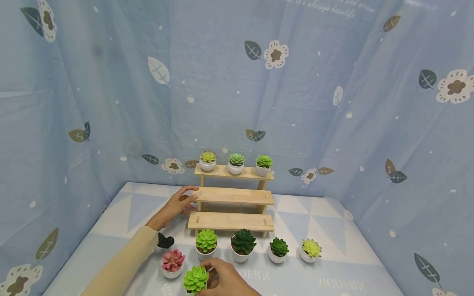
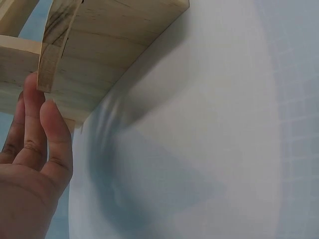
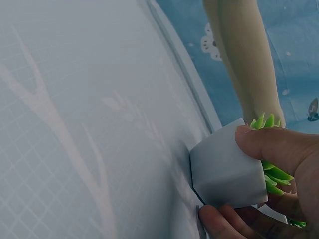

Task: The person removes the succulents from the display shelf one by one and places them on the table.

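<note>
My left hand [image 1: 177, 207] is at the left end of the wooden tiered stand [image 1: 235, 195]; its extended index finger touches the middle board. In the left wrist view, the thumb [image 2: 56, 132] lies close to the board's end; whether it presses there is unclear. At the front, my right hand [image 1: 229, 280] holds a bright green potted succulent [image 1: 196, 279], thumb and fingers around its white squarish pot [image 3: 227, 167]. Contact between pot and tabletop is hard to tell. Three potted succulents, yellow-green [image 1: 208, 157], pale green [image 1: 236, 159] and bright green [image 1: 264, 161], stand on the top board.
Before the stand are a pink succulent [image 1: 173, 261], a green one [image 1: 206, 241], a dark green one [image 1: 243, 242], a smaller dark one [image 1: 279, 247] and a yellow-green one [image 1: 312, 248]. A black object [image 1: 165, 241] lies by my left sleeve. Patterned curtain [image 1: 296, 102] surrounds the table.
</note>
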Available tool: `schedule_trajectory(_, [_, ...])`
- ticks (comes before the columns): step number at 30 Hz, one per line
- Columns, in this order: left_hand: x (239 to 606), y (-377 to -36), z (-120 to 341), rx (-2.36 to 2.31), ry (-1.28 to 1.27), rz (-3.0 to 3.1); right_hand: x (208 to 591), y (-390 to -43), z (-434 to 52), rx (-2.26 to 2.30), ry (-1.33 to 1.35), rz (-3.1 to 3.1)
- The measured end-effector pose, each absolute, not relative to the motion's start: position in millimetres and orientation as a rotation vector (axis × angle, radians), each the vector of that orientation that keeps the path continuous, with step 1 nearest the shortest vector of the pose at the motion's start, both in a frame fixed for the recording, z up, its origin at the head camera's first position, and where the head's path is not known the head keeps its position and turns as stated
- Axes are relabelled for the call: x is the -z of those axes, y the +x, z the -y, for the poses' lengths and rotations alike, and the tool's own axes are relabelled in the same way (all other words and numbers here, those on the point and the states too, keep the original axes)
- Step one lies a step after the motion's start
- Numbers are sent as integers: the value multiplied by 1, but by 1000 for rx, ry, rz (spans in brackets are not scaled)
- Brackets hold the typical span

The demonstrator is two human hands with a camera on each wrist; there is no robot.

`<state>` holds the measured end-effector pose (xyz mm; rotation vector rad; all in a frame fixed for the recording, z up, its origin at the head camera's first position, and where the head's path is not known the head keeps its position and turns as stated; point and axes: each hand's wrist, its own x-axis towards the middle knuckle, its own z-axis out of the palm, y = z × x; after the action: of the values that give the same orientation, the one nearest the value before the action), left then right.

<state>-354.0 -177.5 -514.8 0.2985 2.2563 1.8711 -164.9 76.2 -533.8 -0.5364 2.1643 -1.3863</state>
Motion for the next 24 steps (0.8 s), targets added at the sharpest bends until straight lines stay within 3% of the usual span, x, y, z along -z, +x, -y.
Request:
schedule_trajectory(14, [516,-354,177,-1868,302,-2266,528,-158,-75,1481,-474,-2152])
schedule_trajectory(24, [515,-353,177,-1862,309,-2269,494,-163,-98,1535,-727,-2116])
